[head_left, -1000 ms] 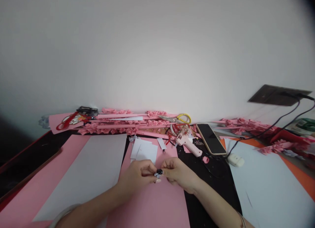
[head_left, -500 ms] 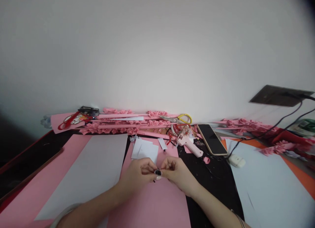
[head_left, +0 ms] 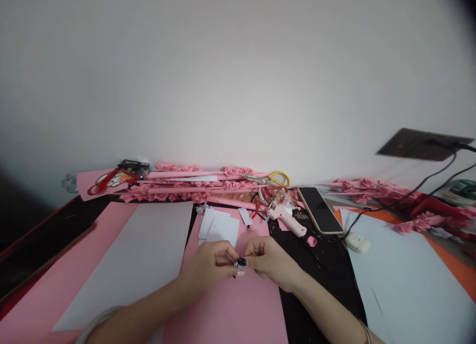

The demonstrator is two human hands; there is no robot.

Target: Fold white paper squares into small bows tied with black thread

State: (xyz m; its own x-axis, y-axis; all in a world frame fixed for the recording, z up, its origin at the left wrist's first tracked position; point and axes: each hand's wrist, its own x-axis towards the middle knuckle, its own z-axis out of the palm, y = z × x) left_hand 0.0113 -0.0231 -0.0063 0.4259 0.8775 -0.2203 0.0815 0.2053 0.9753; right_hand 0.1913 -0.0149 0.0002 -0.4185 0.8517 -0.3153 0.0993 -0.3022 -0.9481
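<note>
My left hand (head_left: 210,264) and my right hand (head_left: 273,262) meet above the pink paper sheet (head_left: 226,314), fingertips pinched close together. Between them is a small spot of black, grey and white. Painted nails and a tiny held piece cannot be told apart there. Just beyond my left hand lie several small white paper squares (head_left: 224,228), partly overlapping. A narrow white paper strip (head_left: 245,216) rests beyond my right hand.
A pink glue gun (head_left: 288,220) and a phone (head_left: 322,211) lie right of centre. Yellow-handled scissors (head_left: 278,178) rest on pink paper flowers (head_left: 148,193) along the wall. White sheets (head_left: 137,255) flank my arms, and a white case (head_left: 357,242) sits right, near dark cables (head_left: 416,188).
My fingertips have shifted slightly, and the dark spot between them sits a little farther right and lower. The things on the table look the same.
</note>
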